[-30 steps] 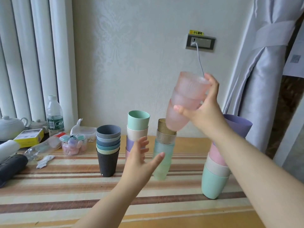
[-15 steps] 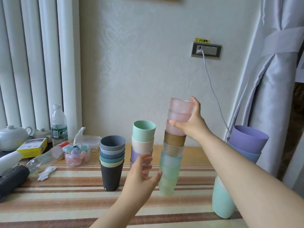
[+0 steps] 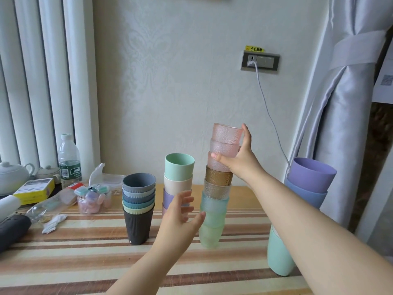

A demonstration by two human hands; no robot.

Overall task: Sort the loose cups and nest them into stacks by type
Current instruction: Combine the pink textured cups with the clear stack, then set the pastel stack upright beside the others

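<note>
My right hand (image 3: 238, 160) grips nested pink textured cups (image 3: 225, 143), which sit on top of a tall stack of clear textured cups (image 3: 213, 213): brown ones below the pink, then green ones down to the table. My left hand (image 3: 180, 216) hovers open beside the lower green cups, fingers spread, holding nothing. Left of it stands a stack of ribbed grey and blue cups (image 3: 138, 207). Behind my left hand is a stack of smooth pastel cups (image 3: 178, 173) with a mint one on top. A taller stack of large pastel cups (image 3: 306, 188) stands at the right, partly behind my right arm.
The striped table (image 3: 85, 252) carries clutter at the left: a water bottle (image 3: 69, 160), a yellow box (image 3: 35, 189), a jar of small items (image 3: 93, 201), a teapot (image 3: 11, 175), a dark roll (image 3: 10, 231). A curtain (image 3: 340, 103) hangs right; a cable (image 3: 270, 118) drops from the wall socket.
My right hand brought the pink cups down from the air onto the textured stack, where they now sit upright. My left hand stayed open beside the stack.
</note>
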